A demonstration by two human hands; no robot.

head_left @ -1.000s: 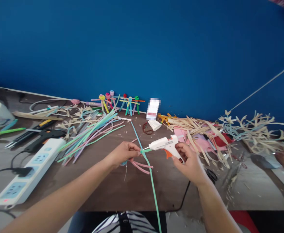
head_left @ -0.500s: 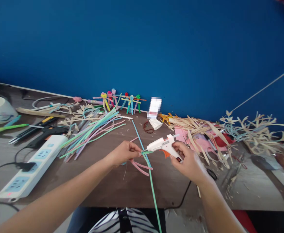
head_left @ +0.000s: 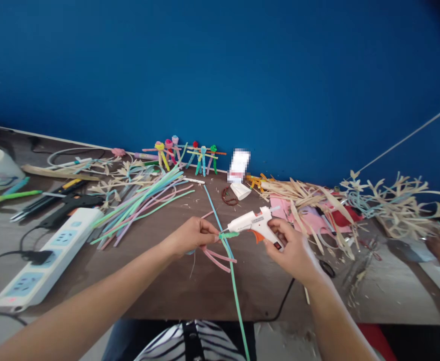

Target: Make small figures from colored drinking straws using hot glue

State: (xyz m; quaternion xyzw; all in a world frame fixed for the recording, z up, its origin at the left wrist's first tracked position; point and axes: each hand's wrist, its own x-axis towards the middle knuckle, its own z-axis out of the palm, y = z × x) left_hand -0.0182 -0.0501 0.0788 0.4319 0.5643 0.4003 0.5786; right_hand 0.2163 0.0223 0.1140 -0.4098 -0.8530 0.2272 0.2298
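Over the brown table [head_left: 159,296], the right hand [head_left: 297,249] wraps its fingers round a white glue gun [head_left: 255,222]; left of it, the left hand [head_left: 191,235] pinches pipe cleaners [head_left: 231,234] at centre, by the nozzle [head_left: 225,230]. Best pinch steadily, skin clear of the tip.

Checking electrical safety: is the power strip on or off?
The power strip appears on: a red light glows at its near end, and a black plug sits in its middle socket.
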